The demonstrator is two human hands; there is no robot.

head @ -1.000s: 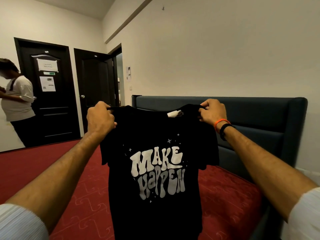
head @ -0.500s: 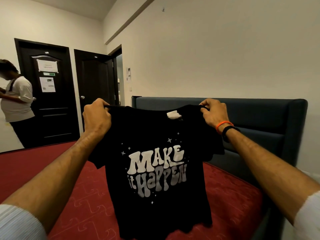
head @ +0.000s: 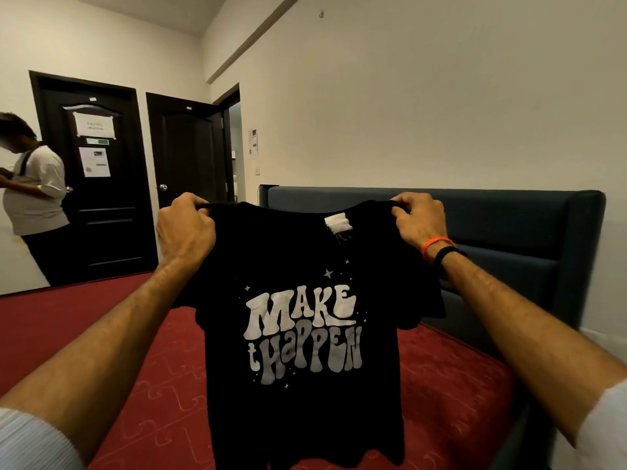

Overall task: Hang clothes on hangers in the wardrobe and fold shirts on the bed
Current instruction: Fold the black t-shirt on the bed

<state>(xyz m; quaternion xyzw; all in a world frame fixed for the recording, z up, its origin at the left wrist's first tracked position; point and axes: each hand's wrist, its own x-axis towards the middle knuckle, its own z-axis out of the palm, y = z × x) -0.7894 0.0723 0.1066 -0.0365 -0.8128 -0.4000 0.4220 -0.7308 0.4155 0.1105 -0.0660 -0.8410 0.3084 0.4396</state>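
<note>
Overhead, limp black cotton shirt (head: 305, 334), 2 hands.

One black T-shirt (head: 305, 334), held up by two hands, left (head: 185, 228) and right (head: 419, 220). Two wristbands (head: 437, 247), one bed (head: 118, 385), one headboard (head: 509, 232), two dark doors (head: 98, 184), one bystander (head: 32, 198).

Pale ribbed sleeves (head: 30, 439), orange wristband (head: 432, 244), black wristband (head: 444, 254) beside it

Black shirt (head: 305, 412), white lettering; red patterned bedcover (head: 451, 395); dark blue headboard (head: 509, 225); orange wristband (head: 436, 244).
</note>
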